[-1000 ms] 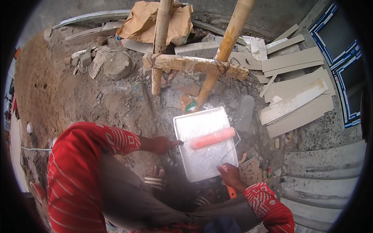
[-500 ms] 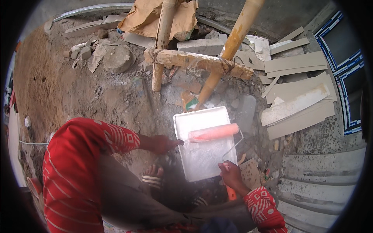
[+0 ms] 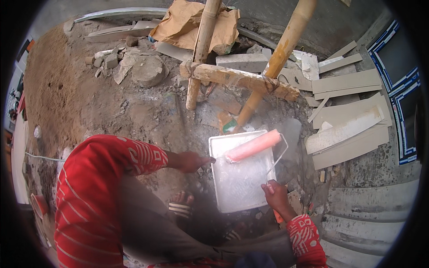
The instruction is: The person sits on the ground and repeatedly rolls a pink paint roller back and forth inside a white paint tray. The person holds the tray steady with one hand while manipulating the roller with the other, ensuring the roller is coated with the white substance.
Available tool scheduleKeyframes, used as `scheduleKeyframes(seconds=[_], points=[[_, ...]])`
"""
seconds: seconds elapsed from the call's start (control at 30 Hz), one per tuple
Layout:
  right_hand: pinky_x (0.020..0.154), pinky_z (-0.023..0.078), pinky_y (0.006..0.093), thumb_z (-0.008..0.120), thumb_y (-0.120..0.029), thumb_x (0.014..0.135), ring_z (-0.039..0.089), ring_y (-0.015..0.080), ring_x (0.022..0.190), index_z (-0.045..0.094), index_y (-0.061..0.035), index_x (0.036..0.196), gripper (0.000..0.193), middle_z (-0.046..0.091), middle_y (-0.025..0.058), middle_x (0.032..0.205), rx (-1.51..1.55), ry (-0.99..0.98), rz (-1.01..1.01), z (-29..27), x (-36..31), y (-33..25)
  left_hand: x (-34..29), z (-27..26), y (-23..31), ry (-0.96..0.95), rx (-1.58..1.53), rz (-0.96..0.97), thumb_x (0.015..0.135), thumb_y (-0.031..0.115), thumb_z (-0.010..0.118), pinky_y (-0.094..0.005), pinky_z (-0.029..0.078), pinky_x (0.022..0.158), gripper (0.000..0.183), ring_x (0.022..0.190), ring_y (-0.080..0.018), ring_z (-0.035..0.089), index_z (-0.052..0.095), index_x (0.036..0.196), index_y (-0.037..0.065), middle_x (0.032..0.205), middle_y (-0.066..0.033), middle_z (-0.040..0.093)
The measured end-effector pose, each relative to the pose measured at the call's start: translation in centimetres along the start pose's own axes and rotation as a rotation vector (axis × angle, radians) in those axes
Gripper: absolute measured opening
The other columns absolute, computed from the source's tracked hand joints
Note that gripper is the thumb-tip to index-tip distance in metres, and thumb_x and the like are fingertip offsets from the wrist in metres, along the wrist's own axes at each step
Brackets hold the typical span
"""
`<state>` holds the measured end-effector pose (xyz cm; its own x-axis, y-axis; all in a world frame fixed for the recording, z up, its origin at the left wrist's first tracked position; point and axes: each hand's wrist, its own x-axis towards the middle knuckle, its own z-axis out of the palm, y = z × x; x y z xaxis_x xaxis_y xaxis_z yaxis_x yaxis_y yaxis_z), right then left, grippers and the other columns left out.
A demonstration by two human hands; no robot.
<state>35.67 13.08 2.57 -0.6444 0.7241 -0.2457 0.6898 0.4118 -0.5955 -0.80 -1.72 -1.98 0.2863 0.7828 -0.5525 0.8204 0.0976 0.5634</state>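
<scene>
A white paint tray (image 3: pixel 243 190) with white paint smeared in it lies on the ground before me. My right hand (image 3: pixel 275 195) is closed round the paint roller near where its wire frame meets the orange handle (image 3: pixel 279 216). The roller's pink sleeve (image 3: pixel 255 145) slants over the upper half of the tray, its right end higher. At the tray's left rim, my left hand (image 3: pixel 193 161) is closed, fingertips together. Something thin and pale sticks out from it toward the roller's left end; its kind is too small to make out.
Beyond the tray stand bamboo poles (image 3: pixel 251 107) with a wooden crosspiece (image 3: pixel 237 80) tied across. Rubble and a crumpled brown paper sack (image 3: pixel 178 29) lie behind. Cut boards (image 3: pixel 348 125) are piled at right, near a dark blue-edged panel (image 3: pixel 397 67). Concrete steps (image 3: pixel 366 223) lie lower right.
The roller's right end has tilted up and away, and its sleeve sits more slanted over the tray. Both hands stay at the tray. The whole view has shifted slightly.
</scene>
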Motion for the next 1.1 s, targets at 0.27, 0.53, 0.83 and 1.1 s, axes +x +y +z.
scheduleKeyframes(seconds=[0.27,0.53,0.83,1.1], points=[[0.059,0.05,0.0415,0.073,-0.027,0.086,0.067,0.0391,0.068,0.065,0.0003,0.097,0.031,0.065,0.0222,0.073,-0.031,0.064,-0.093,-2.8,1.2,0.1,1.0,-1.4,0.3,0.074,-0.032,0.012,0.088,0.003,0.046,-0.0483,0.051,0.073,0.068,0.083,-0.0366,0.066,0.026,0.149,0.024,0.093,-0.0206,0.063],[0.061,0.05,0.0392,0.072,-0.029,0.087,0.068,0.0346,0.068,0.065,0.0012,0.099,0.033,0.066,0.0218,0.074,0.038,0.065,-0.044,-2.6,1.1,0.5,0.0,-0.8,0.5,0.081,-0.011,-0.036,0.101,0.027,0.039,-0.0537,0.048,0.071,0.047,0.075,-0.0398,0.064,0.027,0.147,0.029,0.08,-0.0213,0.062],[0.059,0.05,0.0387,0.073,-0.03,0.086,0.068,0.0341,0.066,0.066,0.003,0.096,0.036,0.065,0.0226,0.072,0.009,0.054,-0.034,-2.8,1.2,-0.6,-0.7,-1.5,1.1,0.139,-0.059,0.06,0.101,0.022,0.041,-0.0529,0.048,0.07,0.05,0.074,-0.0399,0.064,0.026,0.148,0.029,0.077,-0.022,0.061],[0.06,0.051,0.0402,0.073,-0.031,0.085,0.069,0.0366,0.068,0.066,0.0029,0.097,0.036,0.065,0.0244,0.073,-0.055,0.03,-0.092,-2.1,1.3,0.7,-0.4,-1.9,0.9,0.133,-0.036,0.011,0.096,0.017,0.044,-0.0535,0.049,0.073,0.055,0.078,-0.0404,0.064,0.027,0.147,0.028,0.081,-0.0214,0.062]])
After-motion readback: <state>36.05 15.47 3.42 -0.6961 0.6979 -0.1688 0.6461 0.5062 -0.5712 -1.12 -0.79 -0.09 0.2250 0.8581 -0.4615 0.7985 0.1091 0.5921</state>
